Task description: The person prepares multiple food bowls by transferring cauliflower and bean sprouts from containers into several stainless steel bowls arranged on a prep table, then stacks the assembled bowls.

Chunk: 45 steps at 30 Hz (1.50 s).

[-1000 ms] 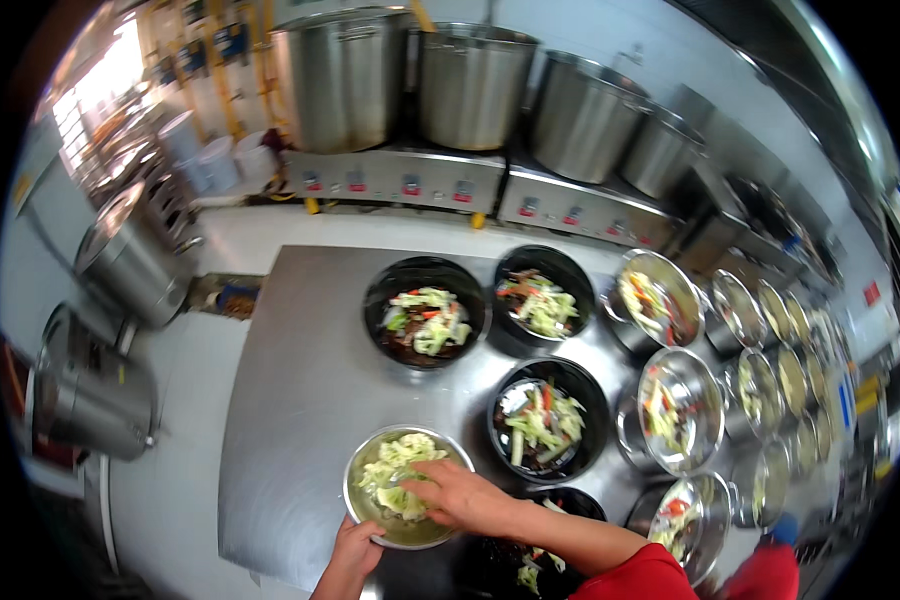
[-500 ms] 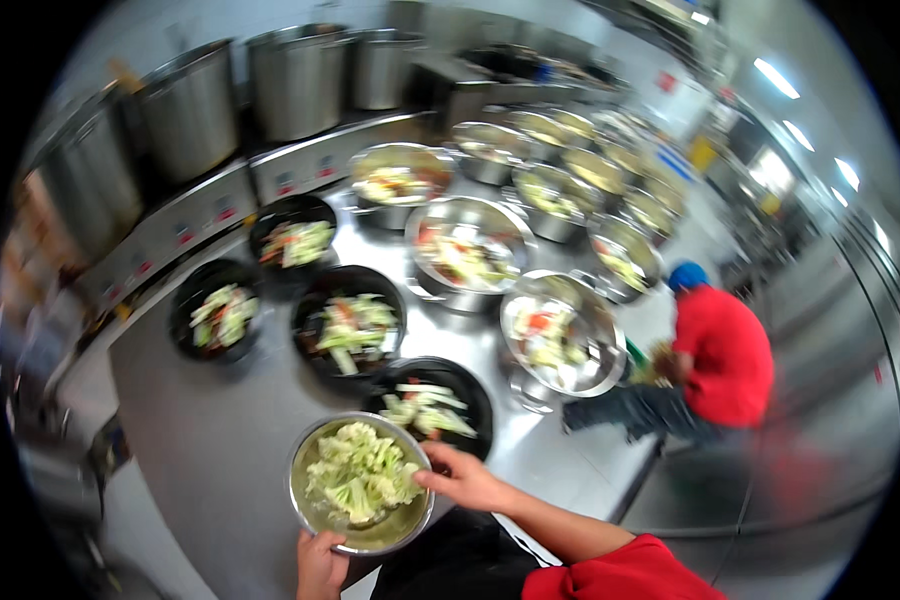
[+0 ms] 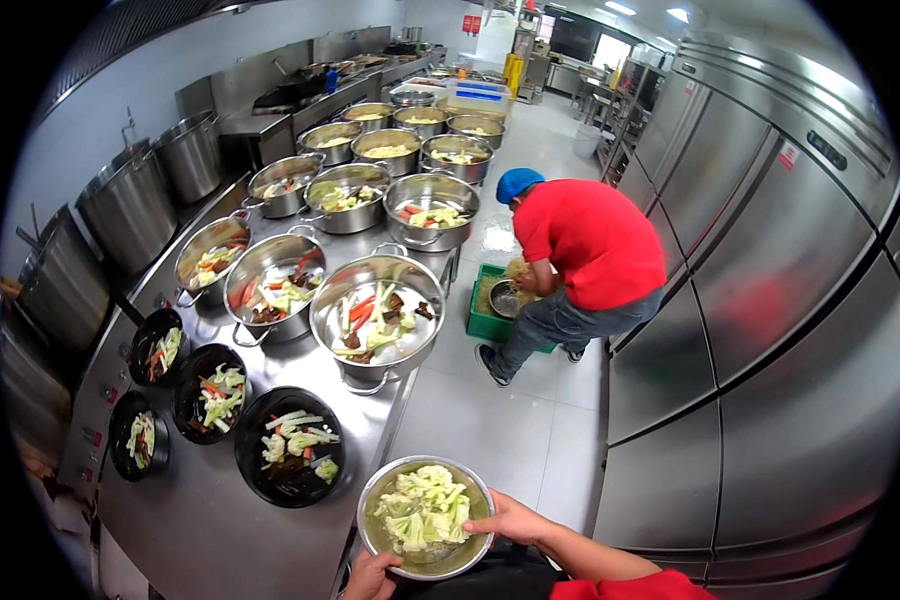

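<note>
A metal bowl (image 3: 452, 560) is held at the lower middle of the frame, beside the edge of the steel table (image 3: 190, 510), and pieces of cauliflower (image 3: 423, 505) are contained in it. At its lower left, the rim is gripped by the left hand (image 3: 372, 578), with the thumb laid over the edge. At its right side, the rim is taken between the thumb and the fingers of the right hand (image 3: 513, 521); whether the cauliflower is touched by this thumb cannot be told. To the upper left of the metal bowl, mixed cut vegetables (image 3: 292, 437) are contained in a black bowl (image 3: 300, 494). Right of the frame's centre, a green crate (image 3: 482, 325) is bent over by a person in red (image 3: 592, 240).
</note>
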Each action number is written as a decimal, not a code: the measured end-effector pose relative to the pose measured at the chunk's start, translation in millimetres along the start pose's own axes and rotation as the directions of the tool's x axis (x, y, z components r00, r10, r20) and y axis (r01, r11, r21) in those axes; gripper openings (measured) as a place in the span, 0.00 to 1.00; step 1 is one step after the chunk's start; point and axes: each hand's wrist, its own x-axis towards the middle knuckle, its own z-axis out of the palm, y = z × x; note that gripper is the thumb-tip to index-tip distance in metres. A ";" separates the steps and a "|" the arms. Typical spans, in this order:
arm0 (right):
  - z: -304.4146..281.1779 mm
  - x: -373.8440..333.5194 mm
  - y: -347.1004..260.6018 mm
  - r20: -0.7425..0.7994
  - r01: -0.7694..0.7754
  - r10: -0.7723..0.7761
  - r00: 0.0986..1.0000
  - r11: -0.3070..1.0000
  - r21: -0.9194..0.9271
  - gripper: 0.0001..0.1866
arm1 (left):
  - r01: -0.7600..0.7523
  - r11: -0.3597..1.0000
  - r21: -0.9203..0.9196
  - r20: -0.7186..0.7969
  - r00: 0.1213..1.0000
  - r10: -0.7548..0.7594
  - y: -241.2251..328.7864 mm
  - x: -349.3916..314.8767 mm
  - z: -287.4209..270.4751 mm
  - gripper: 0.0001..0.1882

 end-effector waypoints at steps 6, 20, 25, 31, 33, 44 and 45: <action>-98.5 -58.6 17.5 -0.192 0.126 -0.101 0.976 0.985 0.121 0.30 | 0.049 0.988 0.146 0.108 0.992 -0.065 -55.6 63.3 77.2 0.22; -338.8 -177.8 -36.3 -0.618 0.434 -0.170 0.768 0.848 0.305 0.19 | 0.077 0.965 0.252 0.523 0.828 -0.203 -114.5 147.5 337.5 0.32; -397.3 -201.4 -74.8 -0.806 0.621 -0.252 0.535 0.765 0.173 0.22 | 0.055 0.923 0.380 0.398 0.891 -0.217 -113.0 199.5 364.8 0.26; -454.3 -216.2 -117.4 -0.896 0.711 -0.274 0.350 0.700 0.065 0.23 | 0.046 0.886 0.461 0.360 0.903 -0.235 -95.0 265.0 440.4 0.16; -467.1 -220.7 -131.0 -0.933 0.735 -0.230 0.278 0.676 0.052 0.23 | 0.010 0.853 0.522 0.379 0.893 -0.243 -83.5 283.1 479.6 0.16; -554.1 -207.6 -175.3 -0.987 0.794 -0.119 0.107 0.607 0.013 0.22 | -0.393 0.723 0.569 0.615 0.786 -0.057 -24.4 366.7 651.5 0.11; -559.8 -205.1 -178.7 -0.989 0.793 -0.104 0.104 0.609 0.019 0.22 | -0.394 0.748 0.534 0.624 0.780 -0.035 -24.0 368.9 660.0 0.10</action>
